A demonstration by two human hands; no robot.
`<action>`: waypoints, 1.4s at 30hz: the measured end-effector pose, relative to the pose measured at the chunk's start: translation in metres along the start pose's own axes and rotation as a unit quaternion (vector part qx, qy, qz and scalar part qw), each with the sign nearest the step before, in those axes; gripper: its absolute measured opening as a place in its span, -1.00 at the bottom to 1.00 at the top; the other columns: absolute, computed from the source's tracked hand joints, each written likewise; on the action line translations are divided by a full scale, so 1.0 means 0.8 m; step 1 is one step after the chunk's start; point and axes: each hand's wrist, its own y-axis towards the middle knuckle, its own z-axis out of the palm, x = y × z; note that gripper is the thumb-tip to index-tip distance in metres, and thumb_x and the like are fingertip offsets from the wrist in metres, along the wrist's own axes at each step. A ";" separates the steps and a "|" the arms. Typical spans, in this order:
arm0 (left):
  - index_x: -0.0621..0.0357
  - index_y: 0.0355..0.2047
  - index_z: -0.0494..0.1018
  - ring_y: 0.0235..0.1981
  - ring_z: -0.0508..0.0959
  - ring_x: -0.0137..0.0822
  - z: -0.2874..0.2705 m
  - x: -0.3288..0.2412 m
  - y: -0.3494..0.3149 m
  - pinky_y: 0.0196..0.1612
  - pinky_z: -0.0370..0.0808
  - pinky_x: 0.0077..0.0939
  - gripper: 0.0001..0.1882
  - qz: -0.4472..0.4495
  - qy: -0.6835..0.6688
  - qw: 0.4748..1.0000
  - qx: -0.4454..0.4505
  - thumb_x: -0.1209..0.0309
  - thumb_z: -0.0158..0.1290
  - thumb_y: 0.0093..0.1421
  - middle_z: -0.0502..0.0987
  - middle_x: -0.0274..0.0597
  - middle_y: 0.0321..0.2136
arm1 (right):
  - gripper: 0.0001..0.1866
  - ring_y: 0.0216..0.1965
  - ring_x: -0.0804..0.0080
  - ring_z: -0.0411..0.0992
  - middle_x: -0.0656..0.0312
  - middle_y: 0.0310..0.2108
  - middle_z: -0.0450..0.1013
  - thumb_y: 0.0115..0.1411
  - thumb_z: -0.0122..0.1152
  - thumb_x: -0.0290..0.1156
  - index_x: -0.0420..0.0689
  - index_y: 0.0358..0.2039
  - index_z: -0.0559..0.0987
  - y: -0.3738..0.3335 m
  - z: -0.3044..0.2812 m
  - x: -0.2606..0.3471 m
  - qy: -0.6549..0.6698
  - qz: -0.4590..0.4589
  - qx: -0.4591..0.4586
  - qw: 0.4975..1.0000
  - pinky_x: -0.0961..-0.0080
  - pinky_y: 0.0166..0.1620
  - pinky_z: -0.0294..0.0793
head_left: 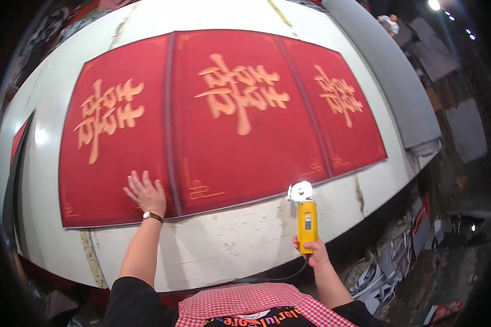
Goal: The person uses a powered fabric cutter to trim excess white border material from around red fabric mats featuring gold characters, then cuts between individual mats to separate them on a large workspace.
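Note:
A red sheet [256, 158] of mat-like material lies flat on the white table, printed with large golden characters. Grey strips divide it into three panels. My left hand [147, 194] presses on the near part of the left panel, palm down with fingers spread; a watch [152, 216] circles that wrist. In my right hand [313, 252] is a yellow handheld electric rotary cutter [307, 220], gripped by its body. Its silver cutting head [300, 191] is at the sheet's near edge, below the middle panel's right part. A cord [294, 274] trails from the cutter's bottom.
The white table [229, 245] bears worn yellowish marks. A large grey roll [384, 71] lies along its far right side. At the left edge stands a dark sheet with red [21, 141]. Grey scraps [379, 280] heap below at right. Another person [390, 23] is far back right.

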 end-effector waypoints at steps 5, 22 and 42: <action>0.04 0.15 0.24 0.33 -0.08 0.04 -0.016 -0.254 -0.124 0.31 -0.23 0.09 -0.35 0.204 -0.195 0.954 0.104 0.16 0.12 0.06 0.00 0.04 0.29 | -0.46 -0.30 0.19 0.51 -0.01 -0.30 0.48 -0.17 0.11 -0.61 -0.30 -0.06 0.34 -0.018 -0.114 0.027 0.002 -0.011 -0.029 1.000 0.35 -0.20 0.56; -0.32 0.30 0.03 0.37 -0.20 -0.11 -0.028 -0.473 -0.224 0.29 -0.36 0.21 -0.28 0.101 0.015 0.978 0.180 -0.14 -0.09 0.17 -0.14 -0.27 0.36 | -0.34 -0.17 0.22 0.48 0.08 -0.23 0.47 -0.17 0.27 -0.52 -0.24 0.02 0.30 0.021 -0.277 0.129 -0.399 -0.113 -0.110 0.903 0.40 -0.08 0.44; -0.28 0.28 0.09 0.37 -0.21 -0.05 -0.023 -0.473 -0.221 0.27 -0.39 0.28 -0.25 0.114 0.009 0.978 0.176 -0.20 -0.08 0.12 -0.13 -0.21 0.36 | -0.34 -0.14 0.15 0.47 0.01 -0.18 0.46 -0.15 0.26 -0.51 -0.23 0.03 0.27 0.109 -0.256 0.157 -0.401 -0.138 -0.057 0.904 0.36 -0.07 0.43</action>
